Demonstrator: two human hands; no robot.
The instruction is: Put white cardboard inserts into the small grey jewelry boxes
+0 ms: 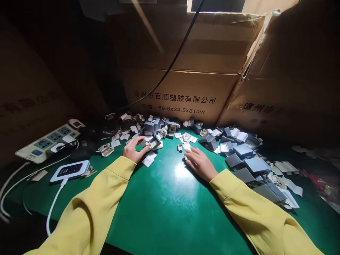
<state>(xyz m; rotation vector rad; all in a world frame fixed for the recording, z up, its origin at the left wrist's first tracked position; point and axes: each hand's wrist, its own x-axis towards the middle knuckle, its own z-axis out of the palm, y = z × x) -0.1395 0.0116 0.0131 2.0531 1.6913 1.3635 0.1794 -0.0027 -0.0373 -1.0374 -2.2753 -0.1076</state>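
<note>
My left hand [135, 150] grips the side of a small dark grey box [153, 143], thumb and fingers on its near end. The box is open on top and shows something pale inside, too small to name. Just below it lie white paper slips [149, 159]. On the right, my right hand [198, 162] rests low over the green tabletop [170, 205], its fingers stretched toward a small white paper piece [187, 146] and touching or covering part of it. Whether the fingers grip that piece, I cannot tell.
Grey boxes and paper scraps are heaped to the right [244, 150] and at the back [152, 125]. A power strip [49, 141] and a white device [69, 170] with a cable lie left. Cardboard boxes [172, 85] wall the back; a black cable [175, 58] hangs across.
</note>
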